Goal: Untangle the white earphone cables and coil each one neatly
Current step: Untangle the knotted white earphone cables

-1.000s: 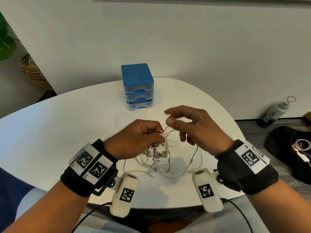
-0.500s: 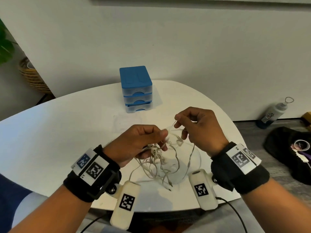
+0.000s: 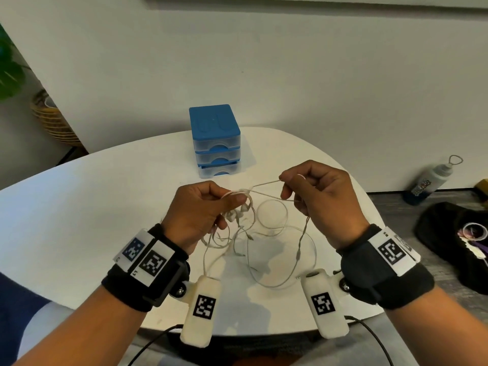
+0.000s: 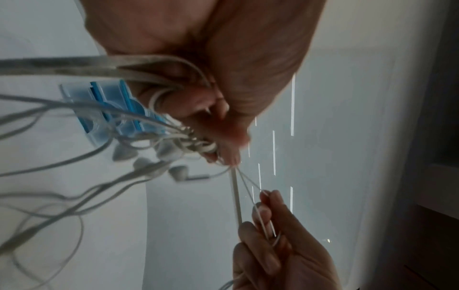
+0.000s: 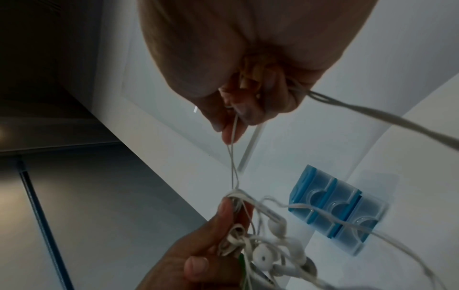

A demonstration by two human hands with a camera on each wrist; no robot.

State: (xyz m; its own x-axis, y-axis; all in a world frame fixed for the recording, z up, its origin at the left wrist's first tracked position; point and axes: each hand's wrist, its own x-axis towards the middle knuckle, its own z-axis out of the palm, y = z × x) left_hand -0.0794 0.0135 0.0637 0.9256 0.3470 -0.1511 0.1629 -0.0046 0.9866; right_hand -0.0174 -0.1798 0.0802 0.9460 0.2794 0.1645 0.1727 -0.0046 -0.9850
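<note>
A small blue three-drawer organiser with clear plastic drawers is set at 12 o'clock on the white rounded counter; its drawers are seen shut, and their contents cannot be made out. Above the counter's middle, a tangle of thin white earphone cables is held up between two hands, its loose loops draped down onto the counter toward 6 o'clock. The knotted bunch, with several glossy white earbuds dangling from it, is pinched in the grip of the left hand, thumb pressed against curled fingers. Two taut strands are drawn from that knot toward 3 o'clock, where they are pinched in the grip of the right hand, its remaining fingers curled over a further length of cable. Black wristbands bearing printed square markers are worn on both wrists. On the floor at 3 o'clock, a white squeeze bottle and a black bag are seen.
</note>
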